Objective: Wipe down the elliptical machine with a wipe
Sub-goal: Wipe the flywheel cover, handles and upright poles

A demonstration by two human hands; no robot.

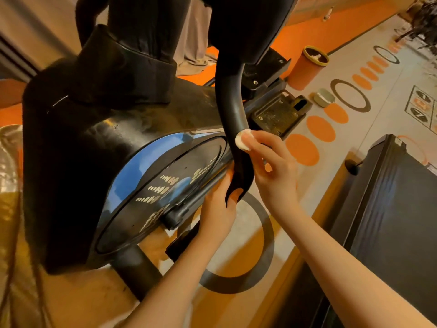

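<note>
The right hand point(272, 171) pinches the wipe point(243, 143) against the curved black arm point(233, 110) of the elliptical machine point(99, 147). The left hand point(218, 209) grips the arm's lower end, fingers mostly hidden behind it; the machine's top is cut off.

Dim warm orange light; glare on blue housing point(132, 166); wide-angle edge bending; soft focus.

Wipe point(243, 142) against swing arm point(233, 107); bin point(305, 69) behind machine point(113, 138).
</note>
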